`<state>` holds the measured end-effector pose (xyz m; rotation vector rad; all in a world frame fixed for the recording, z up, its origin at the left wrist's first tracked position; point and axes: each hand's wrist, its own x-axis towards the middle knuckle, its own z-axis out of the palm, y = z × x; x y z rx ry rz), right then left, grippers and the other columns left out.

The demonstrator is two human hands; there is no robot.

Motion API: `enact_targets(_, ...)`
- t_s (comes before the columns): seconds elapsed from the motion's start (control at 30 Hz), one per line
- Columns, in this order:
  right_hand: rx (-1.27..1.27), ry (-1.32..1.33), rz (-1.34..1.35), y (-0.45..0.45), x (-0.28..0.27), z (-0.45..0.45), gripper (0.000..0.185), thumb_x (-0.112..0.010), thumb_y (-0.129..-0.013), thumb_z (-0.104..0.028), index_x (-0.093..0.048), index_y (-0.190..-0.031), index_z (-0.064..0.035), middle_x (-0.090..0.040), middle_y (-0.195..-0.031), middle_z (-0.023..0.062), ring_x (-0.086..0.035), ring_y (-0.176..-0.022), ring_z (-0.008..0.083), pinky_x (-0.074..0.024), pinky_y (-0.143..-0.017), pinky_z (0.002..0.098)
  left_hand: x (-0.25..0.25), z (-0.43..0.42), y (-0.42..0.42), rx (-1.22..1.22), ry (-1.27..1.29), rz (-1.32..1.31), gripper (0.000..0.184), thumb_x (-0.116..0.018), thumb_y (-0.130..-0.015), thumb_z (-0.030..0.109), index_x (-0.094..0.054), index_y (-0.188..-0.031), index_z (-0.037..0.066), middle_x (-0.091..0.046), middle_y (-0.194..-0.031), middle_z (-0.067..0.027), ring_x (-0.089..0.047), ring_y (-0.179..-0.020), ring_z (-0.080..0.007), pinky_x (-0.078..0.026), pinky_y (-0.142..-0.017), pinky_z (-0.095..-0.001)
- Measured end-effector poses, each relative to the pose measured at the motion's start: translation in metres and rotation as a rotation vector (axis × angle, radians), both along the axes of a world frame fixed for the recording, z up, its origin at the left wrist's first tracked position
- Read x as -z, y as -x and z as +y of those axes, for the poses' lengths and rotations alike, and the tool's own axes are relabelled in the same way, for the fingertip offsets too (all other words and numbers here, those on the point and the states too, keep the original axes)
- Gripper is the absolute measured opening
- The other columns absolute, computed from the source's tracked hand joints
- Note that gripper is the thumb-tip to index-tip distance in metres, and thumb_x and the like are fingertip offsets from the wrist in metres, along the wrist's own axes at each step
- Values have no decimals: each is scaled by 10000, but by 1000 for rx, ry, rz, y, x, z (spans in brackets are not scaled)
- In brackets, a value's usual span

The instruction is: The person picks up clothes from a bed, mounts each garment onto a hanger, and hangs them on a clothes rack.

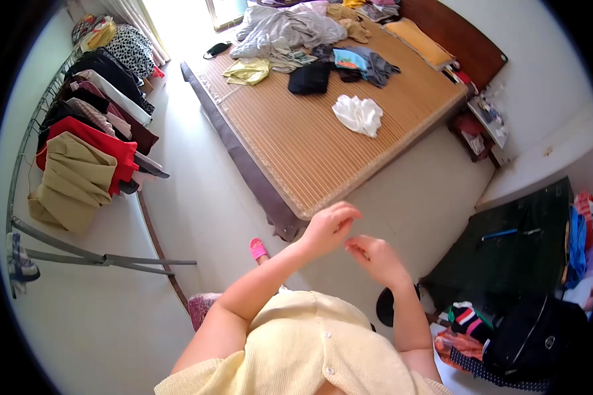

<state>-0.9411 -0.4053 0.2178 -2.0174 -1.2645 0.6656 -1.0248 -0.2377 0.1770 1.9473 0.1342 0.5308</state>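
White cloth [358,116]: bunched on the mat [296,145], ahead of both hands.
Left hand [331,228]: fingers half curled; I can't tell if anything is pinched.
Right hand [377,259]: likewise, just beside it.
Handling: I'd favour a light, unhurried touch.

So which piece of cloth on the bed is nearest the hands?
The crumpled white one, lying by itself on the ribbed mat; the black bundle, the yellow cloth and the others lie farther back.
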Motion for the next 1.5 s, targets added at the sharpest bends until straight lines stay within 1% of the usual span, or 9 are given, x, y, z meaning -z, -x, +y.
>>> enact_targets(0.23, -8, -36, 133, 17, 65, 208, 194, -573, -908, -190, -645, -976, -24, -668, -923, 193, -640, -870, 374, -520, -744, 437, 16, 195, 64, 151, -265, 383, 237, -573, -887, 181, -625, -1100, 93, -642, -993, -104, -636, -916, -318, -530, -772, -406)
enact_targets(0.43, -261, 80, 24, 56, 104, 381, 180, -553, -903, -181, -638, -939, -26, -671, -906, 183, -642, -882, 373, -523, -747, 468, 27, 339, 96, -70, -240, 564, 267, -570, -901, 156, -631, -1150, 82, -646, -1061, -120, -634, -960, -323, -525, -800, -396)
enact_targets(0.7, -330, 110, 160, 0, 188, 512, 199, -571, -898, -227, -670, -995, -83, -683, -968, 145, -643, -921, 347, -518, -802, 452, 72, 463, 66, 69, -142, 757, 387, -565, -902, 144, -534, -1288, 124, -603, -1166, -142, -611, -1008, -346, -511, -831, -423)
enact_targets(0.83, -172, 209, 318, -46, 256, 586, 200, -584, -897, -174, -665, -1028, -46, -682, -991, 175, -648, -950, 341, -513, -824, 417, 112, 551, 27, 63, -154, 900, 375, -568, -894, 144, -553, -1268, 117, -617, -1115, -139, -615, -994, -342, -513, -821, -430)
enact_targets(0.97, 92, 310, 494, -116, 319, 641, 186, -582, -907, -146, -668, -1029, -35, -709, -946, 127, -683, -884, 212, -535, -762, 352, 149, 620, -21, 84, -231, 947, 350, -570, -877, 126, -577, -1227, 111, -631, -1028, -125, -626, -954, -329, -519, -792, -432)
enact_targets(1.13, 932, -39, 781, -283, 400, 680, 140, -561, -943, -96, -586, -1064, -29, -659, -839, 78, -602, -595, 108, -481, -503, 239, 178, 670, -86, 109, -196, 897, 344, -550, -885, 117, -572, -1226, 77, -632, -1078, -140, -618, -966, -350, -519, -799, -435)
enact_targets(1.3, 1421, -300, 450, -426, 396, 713, 403, -630, -902, -117, -446, -1253, -41, -600, -918, 89, -594, -617, 130, -502, -481, 260, 209, 685, -109, 131, -155, 899, 330, -562, -882, 137, -585, -1208, 94, -638, -1001, -129, -635, -909, -339, -525, -763, -445)
enact_targets(1.37, 1384, -160, 411, -453, 392, 725, 557, -671, -881, -140, -362, -1334, -46, -588, -1013, 107, -611, -644, 142, -526, -497, 271, 213, 687, -113, 148, -125, 940, 335, -564, -883, 143, -584, -1215, 99, -639, -1011, -126, -635, -901, -344, -527, -760, -444)
enact_targets(1.5, 1158, 145, 308, -461, 414, 742, 232, -672, -889, -213, -663, -998, -8, -662, -744, 60, -611, -574, 124, -498, -502, 261, 223, 684, -109, 172, -83, 966, 346, -566, -883, 150, -583, -1226, 108, -640, -1024, -120, -636, -892, -351, -531, -756, -442)
